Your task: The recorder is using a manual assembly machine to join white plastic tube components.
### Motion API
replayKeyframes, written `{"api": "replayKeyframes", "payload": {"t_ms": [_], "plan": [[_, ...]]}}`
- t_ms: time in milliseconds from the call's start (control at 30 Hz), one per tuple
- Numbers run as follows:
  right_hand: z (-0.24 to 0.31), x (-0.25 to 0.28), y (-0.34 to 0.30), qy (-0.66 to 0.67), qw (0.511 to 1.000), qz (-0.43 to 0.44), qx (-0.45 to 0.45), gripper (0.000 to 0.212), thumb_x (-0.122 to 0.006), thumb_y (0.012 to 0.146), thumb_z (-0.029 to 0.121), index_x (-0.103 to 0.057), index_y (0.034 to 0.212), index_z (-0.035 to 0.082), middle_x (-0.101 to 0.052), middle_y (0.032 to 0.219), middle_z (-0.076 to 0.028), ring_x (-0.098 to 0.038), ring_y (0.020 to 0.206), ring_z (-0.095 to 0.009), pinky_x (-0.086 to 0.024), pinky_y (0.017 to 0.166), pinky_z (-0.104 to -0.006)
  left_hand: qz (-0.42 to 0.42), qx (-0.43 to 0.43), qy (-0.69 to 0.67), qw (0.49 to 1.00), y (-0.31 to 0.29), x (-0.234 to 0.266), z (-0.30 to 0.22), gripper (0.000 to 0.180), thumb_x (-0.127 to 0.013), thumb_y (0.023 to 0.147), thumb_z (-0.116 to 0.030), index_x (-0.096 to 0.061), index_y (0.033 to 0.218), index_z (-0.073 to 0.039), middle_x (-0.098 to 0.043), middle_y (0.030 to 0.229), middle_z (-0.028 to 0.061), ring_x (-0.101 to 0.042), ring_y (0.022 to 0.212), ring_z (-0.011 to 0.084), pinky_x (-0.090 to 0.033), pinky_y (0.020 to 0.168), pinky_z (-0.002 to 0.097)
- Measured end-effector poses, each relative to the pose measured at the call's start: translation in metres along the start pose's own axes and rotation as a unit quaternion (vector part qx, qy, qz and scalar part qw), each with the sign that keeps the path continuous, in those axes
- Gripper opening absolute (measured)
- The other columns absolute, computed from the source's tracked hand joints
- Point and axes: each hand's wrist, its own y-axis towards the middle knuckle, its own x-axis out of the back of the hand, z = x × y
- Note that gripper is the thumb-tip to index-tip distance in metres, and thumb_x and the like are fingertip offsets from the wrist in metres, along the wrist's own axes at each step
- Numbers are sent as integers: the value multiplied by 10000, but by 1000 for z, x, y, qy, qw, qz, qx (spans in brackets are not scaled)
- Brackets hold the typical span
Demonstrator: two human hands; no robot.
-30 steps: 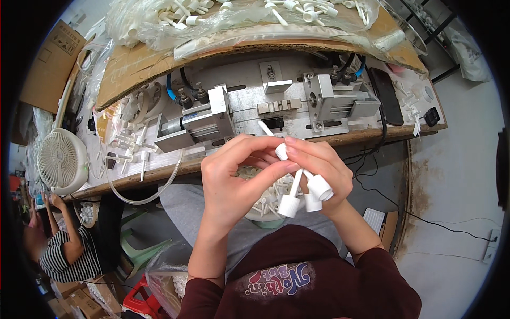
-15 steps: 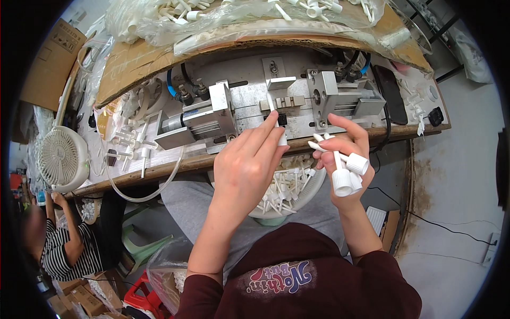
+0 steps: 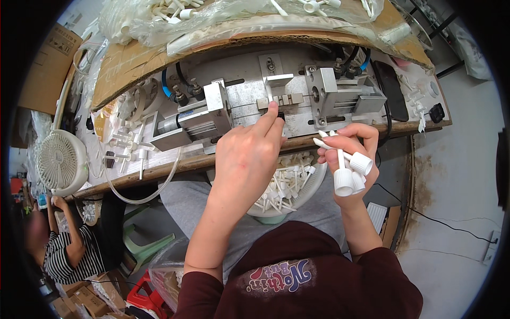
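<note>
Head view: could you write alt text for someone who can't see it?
A person's left hand rests an extended finger at a slim white plastic stick by a notched grey metal block between two silvery metal units, while the right hand holds several white plastic sticks with ribbed round caps. Below, a round white bowl holds many similar pieces.

In the right fingers [image 3: 357, 131], caps [image 3: 343, 182] of smooth, finely ribbed plastic are seen. Just beyond the left fingers [image 3: 264, 125], a dull metal block [image 3: 294, 99] is flanked by clamps [image 3: 218, 103] of smooth metal. Farther off, matt cardboard [image 3: 125, 69] is overlaid by glossy, crinkled plastic film [image 3: 141, 24]. Nearer, the desk [image 3: 411, 129] is edged in rough wood; below the fingers, matt cloth is shown by the shirt [image 3: 340, 276].
</note>
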Motion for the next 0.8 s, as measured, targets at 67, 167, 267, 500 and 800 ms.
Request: {"api": "replayKeyframes", "payload": {"t_ms": [67, 167, 267, 500, 800], "plan": [[2, -2, 1, -20, 1000, -3, 7, 240, -773, 758, 2, -762, 996, 32, -609, 1011, -83, -584, 898, -185, -491, 752, -279, 5, 9, 6, 1000, -1, 1, -2, 230, -758, 783, -117, -700, 990, -38, -704, 1181, 81, -678, 672, 266, -531, 611, 347], [6, -3, 3, -59, 998, -16, 10, 265, -796, 757, 10, -773, 1016, 60, -592, 1001, -76, -609, 880, -182, -516, 742, -276, 21, 17, 2, 1000, 0, 4, -2, 236, -761, 780, -125, -700, 994, -46, -704, 1184, 68, -678, 668, 269, -531, 608, 348], [5, 2, 10, -95, 993, -2, 74, 303, -798, 747, -8, -769, 1041, 58, -597, 1016, -90, -628, 877, -197, -522, 730, -283, 20, 17, -9, 1000, 2, 4, -1, 229, -761, 779, -123, -702, 987, -47, -702, 1191, 70, -685, 680, 275, -535, 612, 353], [7, 5, 13, -131, 982, -2, 139, 397, -802, 688, 2, -753, 1082, 32, -673, 1020, -109, -680, 852, -215, -569, 704, -292, 28, 66, -195, 978, -4, 16, -6, 377, -799, 785, -183, -686, 1106, -20, -698, 1172, 136, -697, 643, 200, -552, 600, 291], [1, -2, 15, -164, 959, 22, 230, 431, -749, 649, 79, -741, 1070, -10, -713, 1074, -144, -702, 818, -253, -569, 674, -310, 5, 35, -369, 929, -19, 44, -26, 380, -877, 665, -50, -743, 1018, -6, -709, 922, 101, -688, 769, 153, -567, 665, 265]]}}
